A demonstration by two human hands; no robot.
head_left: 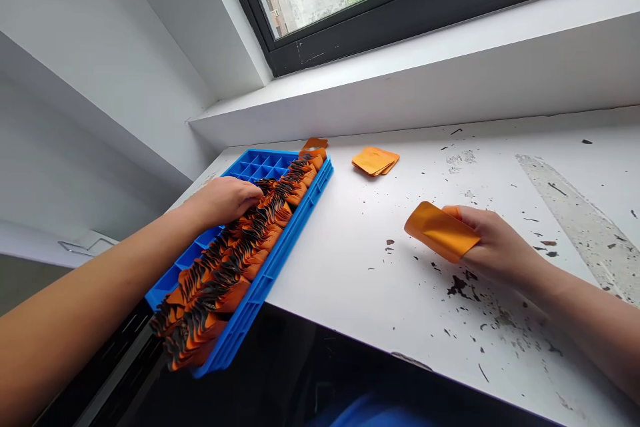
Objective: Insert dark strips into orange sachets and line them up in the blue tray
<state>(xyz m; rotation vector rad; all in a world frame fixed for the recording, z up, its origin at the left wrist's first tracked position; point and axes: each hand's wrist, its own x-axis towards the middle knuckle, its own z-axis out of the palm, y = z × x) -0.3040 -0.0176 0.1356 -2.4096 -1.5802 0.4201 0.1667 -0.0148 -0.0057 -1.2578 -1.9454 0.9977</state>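
Observation:
A blue divided tray is packed with rows of orange leather-like pieces with dark edges. My left hand reaches over the tray, its fingers closed at the far end of the packed rows; what they pinch is hidden. Over the table, my right hand grips a curved orange square piece, thumb on one side and fingers underneath. Whether it is one piece or a thin stack I cannot tell. A small stack of similar orange squares lies flat between the tray and the windowsill.
The white table has a chipped, stained surface, and the tray's near end juts past its front edge. Another orange piece rests behind the tray's far corner. A windowsill runs along the back, below a dark-framed window.

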